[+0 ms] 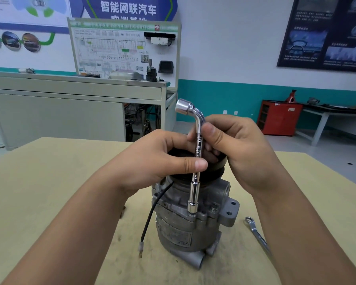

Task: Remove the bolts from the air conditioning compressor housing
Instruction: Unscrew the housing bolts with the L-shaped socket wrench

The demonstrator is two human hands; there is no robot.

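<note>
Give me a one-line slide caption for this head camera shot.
Both hands, left and right, hold an L-shaped socket wrench upright on a compressor bolt; a spanner lies beside it.

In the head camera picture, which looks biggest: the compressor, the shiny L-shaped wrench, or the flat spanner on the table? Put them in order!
1. compressor, clearly the bulkiest.
2. L-shaped wrench, long but thin.
3. flat spanner, though an arm hides part of it, so its rank is unsure.

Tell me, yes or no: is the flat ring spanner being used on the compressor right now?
No. The ring spanner lies untouched on the table beside the compressor, while both hands grip an L-shaped socket wrench seated on the housing.
</note>
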